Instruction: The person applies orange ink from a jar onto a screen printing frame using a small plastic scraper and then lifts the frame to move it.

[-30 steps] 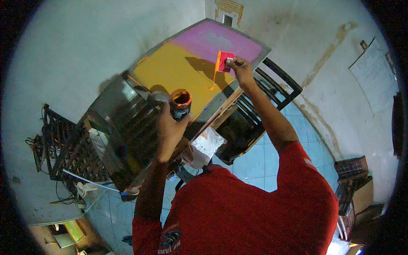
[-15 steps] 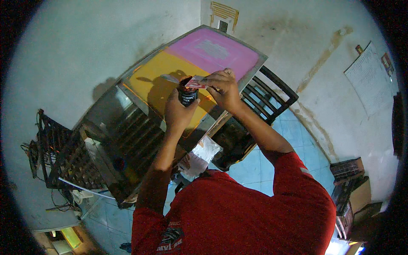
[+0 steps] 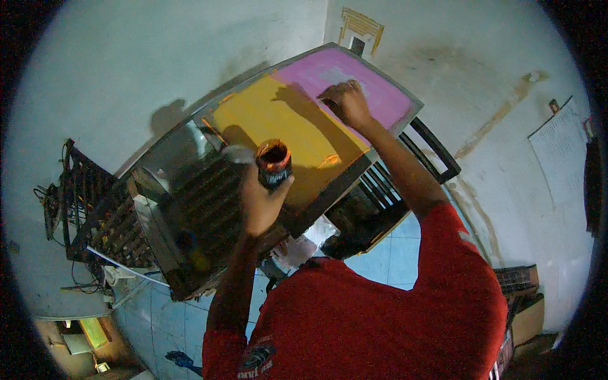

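My left hand point(image 3: 258, 206) is wrapped round a dark jar point(image 3: 276, 180), held upright over the near left part of a framed panel. Orange paint coats the jar's open rim. A pale, blurred flat piece point(image 3: 238, 153) shows beside my left fingers; I cannot make out what it is. My right hand point(image 3: 349, 103) hangs over the panel's pink part, fingers curled in; whatever they hold is hidden. The panel point(image 3: 288, 123) has a yellow part and a pink part point(image 3: 380, 85) inside a dark frame. An orange blob point(image 3: 329, 161) lies on the yellow near its front edge.
Dark slatted racks point(image 3: 206, 209) support the panel, and walls stand behind it. Crumpled silvery sheeting point(image 3: 310, 240) lies between me and the frame. Cables and a dark grid point(image 3: 76, 196) are at left; boxes point(image 3: 525, 316) stand at lower right.
My right hand has moved away from the jar, up and right over the pink part; the small pink and white card it held no longer shows. The jar has come lower and nearer me.
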The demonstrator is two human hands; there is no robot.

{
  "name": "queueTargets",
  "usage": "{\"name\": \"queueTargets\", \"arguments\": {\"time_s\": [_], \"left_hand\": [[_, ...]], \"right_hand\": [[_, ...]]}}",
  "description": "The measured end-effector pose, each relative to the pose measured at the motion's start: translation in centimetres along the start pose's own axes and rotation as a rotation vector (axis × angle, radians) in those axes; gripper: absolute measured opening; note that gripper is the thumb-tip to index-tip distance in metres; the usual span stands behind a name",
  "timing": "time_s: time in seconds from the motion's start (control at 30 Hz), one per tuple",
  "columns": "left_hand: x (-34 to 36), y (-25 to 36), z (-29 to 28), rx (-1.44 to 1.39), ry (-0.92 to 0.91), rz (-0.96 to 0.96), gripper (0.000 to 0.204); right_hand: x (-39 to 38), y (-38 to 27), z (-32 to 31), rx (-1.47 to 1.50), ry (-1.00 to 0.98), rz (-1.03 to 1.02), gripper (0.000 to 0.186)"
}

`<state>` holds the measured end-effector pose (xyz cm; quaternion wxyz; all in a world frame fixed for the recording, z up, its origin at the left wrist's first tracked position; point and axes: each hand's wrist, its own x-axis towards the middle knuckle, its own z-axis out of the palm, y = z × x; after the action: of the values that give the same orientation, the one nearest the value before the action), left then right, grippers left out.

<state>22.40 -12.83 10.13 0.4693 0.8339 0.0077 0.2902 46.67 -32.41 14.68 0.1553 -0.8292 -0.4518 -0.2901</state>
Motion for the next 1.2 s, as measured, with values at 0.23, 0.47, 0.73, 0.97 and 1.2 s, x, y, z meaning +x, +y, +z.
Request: {"name": "queueTargets", "arguments": {"time_s": [0.23, 0.47, 0.73, 0.97, 1.2], "left_hand": [[-4.0, 0.7, -3.2, 0.501, -0.009, -0.015, 0.055], [-6.7, 2.3, -4.2, 0.329, 0.249, -0.427, 0.053], [-7.4, 1.7, -3.4, 0.340, 0.302, -0.547, 0.066], [-8.6, 1.1, -3.8, 0.337, 0.228, -0.557, 0.067], [-11.6, 1.6, -5.6, 0.450, 0.097, -0.439, 0.071]], "right_hand": [[13.2, 6.3, 11.3, -0.237, -0.282, -0.136, 0.015], [20.4, 11.2, 22.3, -0.241, -0.377, -0.209, 0.021], [20.0, 12.4, 24.8, -0.187, -0.326, -0.280, 0.018], [13.4, 11.6, 18.8, -0.100, -0.489, -0.242, 0.011], [1.0, 9.0, 9.0, -0.058, -0.628, -0.176, 0.012]]}}
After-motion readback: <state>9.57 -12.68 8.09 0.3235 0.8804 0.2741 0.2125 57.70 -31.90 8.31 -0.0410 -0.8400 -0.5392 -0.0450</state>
